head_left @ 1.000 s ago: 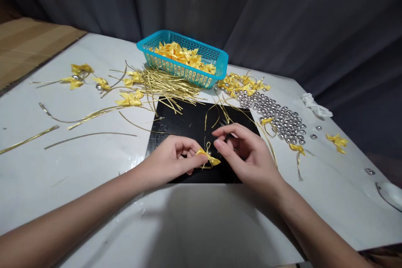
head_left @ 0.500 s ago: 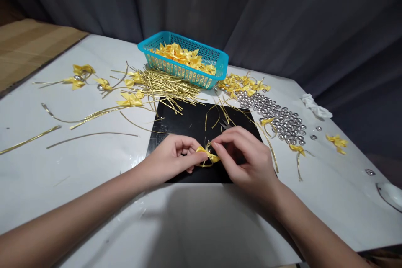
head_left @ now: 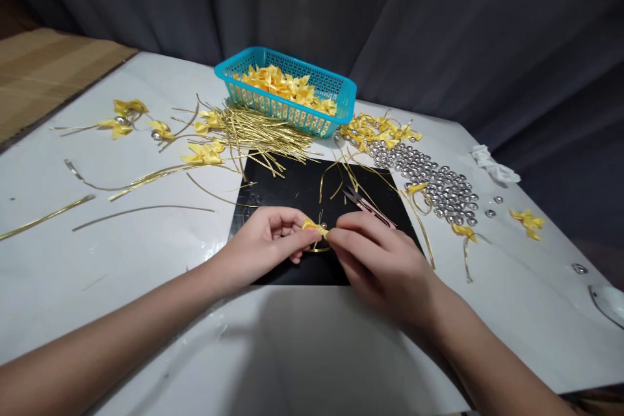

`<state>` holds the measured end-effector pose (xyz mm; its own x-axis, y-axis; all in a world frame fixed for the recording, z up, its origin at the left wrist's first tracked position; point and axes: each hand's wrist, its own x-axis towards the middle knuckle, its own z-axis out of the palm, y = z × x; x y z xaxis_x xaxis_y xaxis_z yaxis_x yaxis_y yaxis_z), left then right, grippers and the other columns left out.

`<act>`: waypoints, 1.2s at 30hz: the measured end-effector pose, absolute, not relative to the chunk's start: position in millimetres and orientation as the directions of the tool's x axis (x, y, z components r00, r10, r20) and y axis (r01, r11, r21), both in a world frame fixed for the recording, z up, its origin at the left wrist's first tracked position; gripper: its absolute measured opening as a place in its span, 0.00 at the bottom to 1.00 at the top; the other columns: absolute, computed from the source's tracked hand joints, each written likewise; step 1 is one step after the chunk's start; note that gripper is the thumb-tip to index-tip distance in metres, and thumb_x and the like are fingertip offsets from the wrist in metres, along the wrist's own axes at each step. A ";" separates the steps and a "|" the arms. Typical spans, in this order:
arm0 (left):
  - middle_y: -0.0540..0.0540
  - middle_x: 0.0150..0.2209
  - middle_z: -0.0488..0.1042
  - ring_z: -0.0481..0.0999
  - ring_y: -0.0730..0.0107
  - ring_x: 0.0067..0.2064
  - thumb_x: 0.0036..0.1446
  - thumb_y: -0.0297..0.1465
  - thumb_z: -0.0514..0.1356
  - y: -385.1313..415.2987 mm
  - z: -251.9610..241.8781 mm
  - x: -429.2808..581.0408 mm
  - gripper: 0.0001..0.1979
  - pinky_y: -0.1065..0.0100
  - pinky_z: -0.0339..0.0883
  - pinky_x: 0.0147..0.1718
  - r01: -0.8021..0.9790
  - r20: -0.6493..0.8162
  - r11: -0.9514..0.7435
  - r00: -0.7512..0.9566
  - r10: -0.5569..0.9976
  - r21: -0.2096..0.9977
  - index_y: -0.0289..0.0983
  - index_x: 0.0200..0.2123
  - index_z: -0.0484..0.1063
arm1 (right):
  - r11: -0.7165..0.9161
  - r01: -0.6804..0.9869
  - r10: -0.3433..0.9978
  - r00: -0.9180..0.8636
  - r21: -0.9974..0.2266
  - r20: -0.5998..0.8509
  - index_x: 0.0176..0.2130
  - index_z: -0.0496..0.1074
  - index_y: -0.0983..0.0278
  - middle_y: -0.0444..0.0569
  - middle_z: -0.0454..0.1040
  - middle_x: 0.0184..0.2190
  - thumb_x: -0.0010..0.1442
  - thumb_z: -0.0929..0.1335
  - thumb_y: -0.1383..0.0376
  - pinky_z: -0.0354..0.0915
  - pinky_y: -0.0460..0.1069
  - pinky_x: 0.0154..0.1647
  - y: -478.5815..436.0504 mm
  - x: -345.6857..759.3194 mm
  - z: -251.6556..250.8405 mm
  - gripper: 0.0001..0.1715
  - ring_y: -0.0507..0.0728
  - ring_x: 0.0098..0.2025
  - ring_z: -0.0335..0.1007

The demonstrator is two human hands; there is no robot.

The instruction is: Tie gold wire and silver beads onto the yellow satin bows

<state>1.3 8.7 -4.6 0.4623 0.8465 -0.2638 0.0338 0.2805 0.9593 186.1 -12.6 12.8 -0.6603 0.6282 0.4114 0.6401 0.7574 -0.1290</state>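
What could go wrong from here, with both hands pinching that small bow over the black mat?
1. The bow is tiny and held only by fingertips of the left hand and right hand; it may slip.
2. The thin gold wire under it could kink.
3. A sleeve-less forearm sweeping right could scatter the beads.

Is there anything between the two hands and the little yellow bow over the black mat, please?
Nothing visible: the left hand and the right hand both pinch the yellow bow directly, above the black mat.
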 end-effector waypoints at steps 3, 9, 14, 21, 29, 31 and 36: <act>0.54 0.21 0.67 0.63 0.80 0.22 0.49 0.34 0.61 8.6 -5.8 1.1 0.10 0.76 0.57 0.23 0.026 -0.262 0.283 0.469 0.844 0.959 0.32 0.24 0.70 | 0.775 0.631 0.589 -0.703 -0.032 0.399 0.34 0.71 0.66 0.50 0.71 0.33 0.57 0.59 0.76 0.59 0.43 0.22 -13.2 185.2 12.4 0.13 0.49 0.27 0.65; 0.54 0.21 0.67 0.63 0.81 0.21 0.49 0.34 0.62 8.5 -7.2 1.2 0.10 0.76 0.57 0.22 0.001 -0.251 0.280 0.445 0.860 0.960 0.33 0.24 0.70 | 0.736 0.599 0.677 -0.642 -0.316 0.359 0.33 0.70 0.66 0.50 0.69 0.34 0.57 0.62 0.73 0.59 0.42 0.24 -12.6 181.4 15.6 0.08 0.48 0.27 0.62; 0.54 0.22 0.68 0.64 0.80 0.22 0.49 0.35 0.62 8.1 -7.7 1.7 0.10 0.76 0.57 0.23 0.033 -0.246 0.261 0.462 0.852 0.965 0.33 0.25 0.71 | 0.136 0.414 0.972 -0.234 -0.900 0.039 0.28 0.66 0.66 0.42 0.62 0.21 0.59 0.64 0.60 0.56 0.42 0.18 -8.2 174.3 14.2 0.12 0.45 0.19 0.56; 0.55 0.19 0.65 0.62 0.80 0.21 0.50 0.33 0.61 6.7 -2.7 2.9 0.09 0.76 0.55 0.20 0.073 -0.255 0.254 0.504 0.825 0.965 0.33 0.23 0.69 | -0.153 0.148 0.953 -0.241 -0.977 -0.186 0.29 0.70 0.66 0.43 0.68 0.26 0.49 0.71 0.56 0.55 0.40 0.14 -2.5 170.2 6.7 0.16 0.42 0.16 0.54; 0.55 0.19 0.65 0.62 0.80 0.21 0.51 0.33 0.60 6.3 -3.8 3.0 0.10 0.77 0.54 0.20 0.048 -0.220 0.228 0.509 0.832 0.972 0.33 0.22 0.69 | -0.094 0.162 0.960 -0.245 -0.982 -0.133 0.29 0.72 0.66 0.42 0.67 0.26 0.52 0.71 0.58 0.53 0.39 0.13 -4.1 169.3 4.8 0.12 0.42 0.17 0.55; 0.56 0.18 0.64 0.61 0.81 0.20 0.51 0.33 0.60 6.4 -4.7 3.3 0.09 0.77 0.54 0.20 0.049 -0.218 0.226 0.512 0.831 0.973 0.33 0.23 0.69 | -0.127 0.147 0.955 -0.247 -0.981 -0.161 0.29 0.71 0.66 0.42 0.68 0.26 0.53 0.70 0.59 0.53 0.39 0.14 -4.5 169.5 3.5 0.12 0.42 0.16 0.55; 0.56 0.19 0.64 0.61 0.81 0.21 0.51 0.32 0.60 6.9 -4.7 3.1 0.09 0.78 0.54 0.20 0.046 -0.212 0.221 0.515 0.831 0.974 0.33 0.24 0.70 | -0.122 0.136 0.955 -0.253 -0.983 -0.154 0.30 0.71 0.66 0.43 0.69 0.28 0.53 0.69 0.59 0.56 0.40 0.15 -5.0 169.3 5.8 0.11 0.43 0.17 0.56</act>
<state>3.1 6.9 -4.7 0.5146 0.8308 -0.2122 0.0457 0.2205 0.9743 169.3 -5.0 5.8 -0.2535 0.9550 -0.1540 0.1365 -0.1223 -0.9831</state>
